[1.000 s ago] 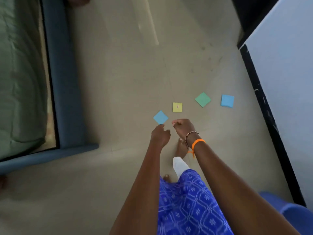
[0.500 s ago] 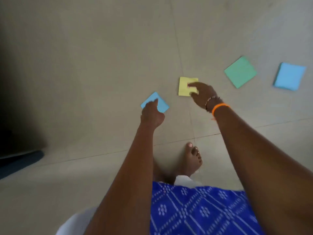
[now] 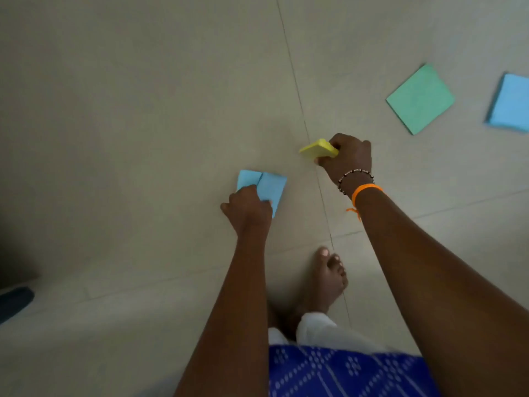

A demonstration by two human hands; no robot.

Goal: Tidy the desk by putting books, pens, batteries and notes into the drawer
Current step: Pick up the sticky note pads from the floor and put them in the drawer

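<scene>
The right hand (image 3: 347, 160) holds a yellow note pad (image 3: 318, 149) off the floor (image 3: 143, 110). The left hand (image 3: 247, 209) grips a blue one (image 3: 269, 186). The green pad (image 3: 420, 98) lies beyond, nearer the right hand.

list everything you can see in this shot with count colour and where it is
yellow note pad: 1, yellow, tilted up off the floor in the right hand
blue note pad: 1, light blue, centre, gripped by the left hand
green note pad: 1, green, flat on the floor, upper right
far blue note pad: 1, light blue, right edge, cut off
floor: beige tiles
dark object: 1, lower left edge, unclear
bracelets: 2, beaded and orange, right wrist
foot: 1, bare
hands: left hand, right hand
</scene>
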